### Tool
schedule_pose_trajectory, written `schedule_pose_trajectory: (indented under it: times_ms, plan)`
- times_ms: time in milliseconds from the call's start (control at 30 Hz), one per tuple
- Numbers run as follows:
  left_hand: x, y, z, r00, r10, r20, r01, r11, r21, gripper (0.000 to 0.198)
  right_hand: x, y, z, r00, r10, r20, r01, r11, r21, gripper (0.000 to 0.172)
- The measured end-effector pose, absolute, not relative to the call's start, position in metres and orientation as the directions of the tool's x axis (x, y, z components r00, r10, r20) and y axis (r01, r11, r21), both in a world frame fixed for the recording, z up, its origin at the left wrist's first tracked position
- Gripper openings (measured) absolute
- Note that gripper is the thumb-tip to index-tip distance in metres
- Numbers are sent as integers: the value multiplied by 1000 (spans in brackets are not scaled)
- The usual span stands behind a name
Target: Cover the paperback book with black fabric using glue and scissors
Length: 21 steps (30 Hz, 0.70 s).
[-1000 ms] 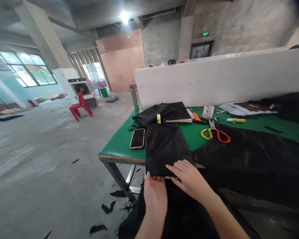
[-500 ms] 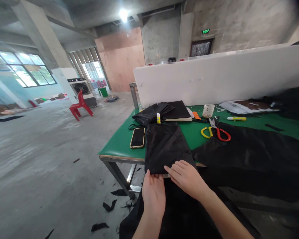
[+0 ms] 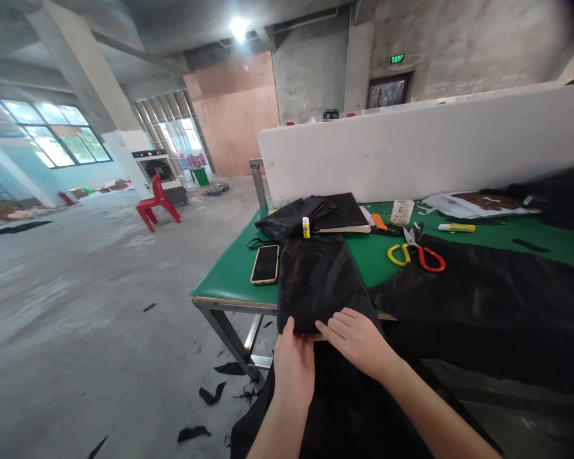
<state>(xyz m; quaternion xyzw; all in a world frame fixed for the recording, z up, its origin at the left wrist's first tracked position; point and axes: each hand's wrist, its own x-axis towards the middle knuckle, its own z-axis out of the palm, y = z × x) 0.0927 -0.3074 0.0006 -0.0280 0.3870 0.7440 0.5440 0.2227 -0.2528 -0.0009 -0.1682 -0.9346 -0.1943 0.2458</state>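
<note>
A flat panel covered in thin black fabric (image 3: 323, 277) lies on the table and juts over its near edge. My left hand (image 3: 294, 366) grips its near left corner, thumb on top and fingers underneath. My right hand (image 3: 356, 341) is closed at the near right edge, index fingertip pressing the fabric; its thumb is hidden. Between the hands a pale strip shows under the black edge. An upright yellow glue stick (image 3: 306, 228) is at the panel's far end. Left of the panel lies a phone (image 3: 265, 264). Scissors (image 3: 415, 252) with one yellow and one red handle rest to the right.
The green tabletop (image 3: 234, 268) carries a black book-like block (image 3: 343, 213), a clear cup (image 3: 402, 212), another glue stick (image 3: 456, 227) and a wide black cloth (image 3: 488, 299). A white board (image 3: 411, 146) stands behind. Black scraps (image 3: 212, 394) litter the floor near a red chair (image 3: 157, 203).
My left thumb has slid slightly forward over the panel's corner. My right hand stays almost in place, and the view has shifted a little.
</note>
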Motion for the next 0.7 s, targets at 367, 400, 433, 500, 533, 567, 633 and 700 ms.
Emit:
schedule_pose_trajectory:
  times_ms: [367,400,433,500,533,567,633,700]
  plan:
    - [88,-309,0,-245,879,-409,-895,-43,444,23,217,-262,20,-763,457,457,398,889,-225,27]
    - [87,-308,-2,-232,887,-398,-903,-45,426,23,214,-263,26,-752,478,455,385,878,-285,26]
    - [87,-308,-3,-220,895,-389,-912,-47,408,23,211,-264,30,-739,493,459,380,868,-321,24]
    - [87,-308,-4,-221,898,-381,-916,-57,398,23,204,-264,37,-701,533,474,398,844,-360,23]
    - [87,-307,-4,-242,893,-380,-906,-68,417,23,200,-264,39,-674,567,474,414,821,-392,24]
    - [88,-307,-4,-267,887,-377,-890,-78,449,22,197,-263,40,-649,607,458,429,790,-439,23]
    - [89,-306,-5,-334,871,-361,-838,-98,538,19,190,-261,44,-606,694,389,456,704,-545,18]
    - [90,-305,-5,-412,844,-343,-750,-100,654,17,184,-257,49,-576,752,322,488,632,-603,16]
